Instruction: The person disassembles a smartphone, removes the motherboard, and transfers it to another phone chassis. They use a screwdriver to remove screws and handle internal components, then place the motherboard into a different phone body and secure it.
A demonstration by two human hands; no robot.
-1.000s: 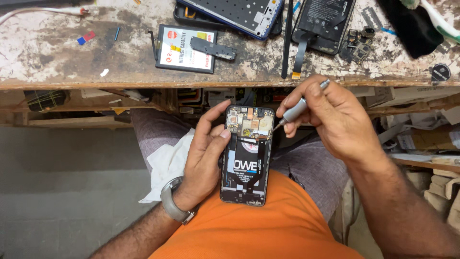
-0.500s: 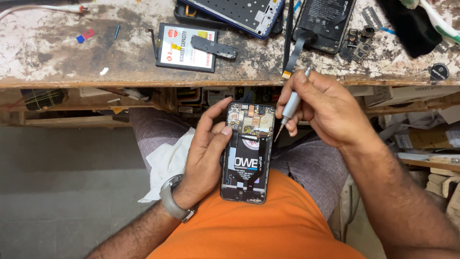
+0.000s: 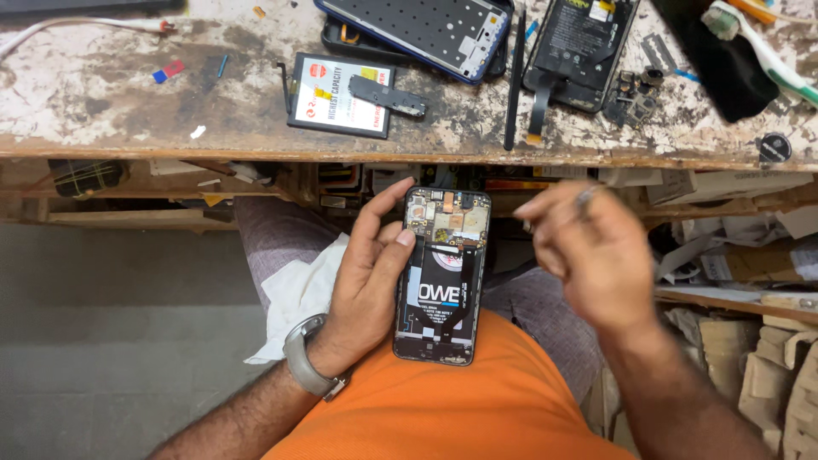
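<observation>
Scuffed white desk carries a boxy white-and-black battery; grey floor below. Left hand clamps the opened phone; blurred right hand pinches a thin tool.

Open gap btwn the opened phone and right hand, nothing in it. Left hand blocks the phone's left edge. Bench edge sits close above, w/ clutter under it

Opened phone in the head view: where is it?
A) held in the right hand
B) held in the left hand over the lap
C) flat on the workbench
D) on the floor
B: the left hand grips the opened phone over the lap, below the workbench edge.
</observation>
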